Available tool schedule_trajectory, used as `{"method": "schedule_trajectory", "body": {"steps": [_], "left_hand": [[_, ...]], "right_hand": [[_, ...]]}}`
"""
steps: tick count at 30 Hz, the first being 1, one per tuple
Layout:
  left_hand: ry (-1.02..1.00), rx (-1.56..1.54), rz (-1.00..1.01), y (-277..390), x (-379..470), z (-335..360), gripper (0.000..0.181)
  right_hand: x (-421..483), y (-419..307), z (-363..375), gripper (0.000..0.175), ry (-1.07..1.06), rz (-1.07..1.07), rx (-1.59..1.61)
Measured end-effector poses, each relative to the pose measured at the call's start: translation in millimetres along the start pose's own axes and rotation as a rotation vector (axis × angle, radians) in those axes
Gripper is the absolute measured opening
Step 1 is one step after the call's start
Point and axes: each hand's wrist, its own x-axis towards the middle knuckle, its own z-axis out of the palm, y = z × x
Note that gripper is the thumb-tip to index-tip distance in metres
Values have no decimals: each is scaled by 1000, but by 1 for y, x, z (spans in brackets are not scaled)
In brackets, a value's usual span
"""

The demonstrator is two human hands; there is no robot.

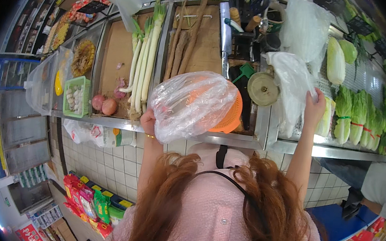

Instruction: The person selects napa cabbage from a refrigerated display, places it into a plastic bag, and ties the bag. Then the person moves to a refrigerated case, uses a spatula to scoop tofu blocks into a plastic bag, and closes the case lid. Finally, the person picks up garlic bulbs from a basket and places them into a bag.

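Note:
My left hand (pixel 148 122) is closed on the edge of a clear plastic bag (pixel 187 105), puffed out in front of an orange plastic basket (pixel 234 116). Fingers of my right hand (pixel 315 102) pinch a white, translucent plastic bag (pixel 287 77) hanging over the counter at the right. Between the two bags lie a round, dull-green lid (pixel 263 89) and a small green plastic scoop (pixel 244 72). A large knife (pixel 225 35) rests behind the orange basket. Whatever the clear bag contains cannot be told through its creases.
Leeks (pixel 147 62), red onions (pixel 109 106) and long brown roots (pixel 179 52) lie in trays at left. A green basket of garlic (pixel 76 97) stands further left. Napa cabbage (pixel 336 61) and bundled lettuce (pixel 343 115) are at right. A metal counter edge (pixel 219 137) runs before me. Another person (pixel 383 186) is at far right.

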Motion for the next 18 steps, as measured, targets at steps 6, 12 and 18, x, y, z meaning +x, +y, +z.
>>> {"method": "schedule_trajectory", "body": {"steps": [6, 12, 18], "left_hand": [[-251, -103, -39, -41, 35, 59, 52], [-574, -340, -362, -81, 55, 98, 53], [-436, 117, -468, -109, 58, 100, 60]], "right_hand": [[-35, -51, -18, 54, -377, 69, 654], [-56, -83, -23, 35, -1050, 527, 1711], [-48, -72, -69, 46, -1320, 566, 2187]]}}
